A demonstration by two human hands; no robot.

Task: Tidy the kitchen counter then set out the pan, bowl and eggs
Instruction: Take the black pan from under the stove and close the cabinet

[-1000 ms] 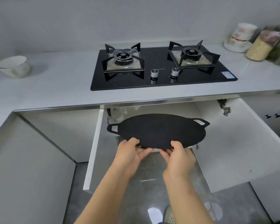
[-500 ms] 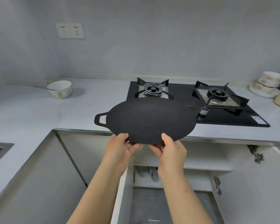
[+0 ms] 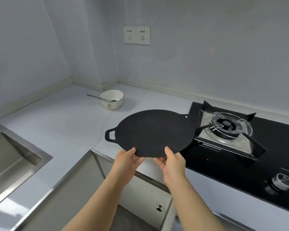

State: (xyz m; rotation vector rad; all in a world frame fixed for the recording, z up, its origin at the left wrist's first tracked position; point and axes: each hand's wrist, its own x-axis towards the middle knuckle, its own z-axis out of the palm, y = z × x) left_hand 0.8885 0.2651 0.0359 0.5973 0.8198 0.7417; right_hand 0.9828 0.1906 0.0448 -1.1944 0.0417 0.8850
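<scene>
Because the left hand [image 3: 126, 161] and right hand [image 3: 173, 164] each pinch only the near rim of the pan [image 3: 153, 133] at its six o'clock, it hangs above the table [image 3: 65, 122] edge. Its far weight could tip it against the burner [image 3: 227, 127] at three o'clock, or it could slip free.

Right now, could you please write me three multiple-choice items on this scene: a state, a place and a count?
1. The pan is: A lying untouched; B gripped at its near rim by the left hand and right hand; C dangling by one handle.
2. The bowl stands: A inside the pan; B in the right hand; C on the counter near the wall corner.
3. How many socket plates are on the wall? A two; B one; C four.
Answers: B, both thumbs lie on the rim; C, it sits on the counter, spoon inside; A, two sit side by side.
</scene>
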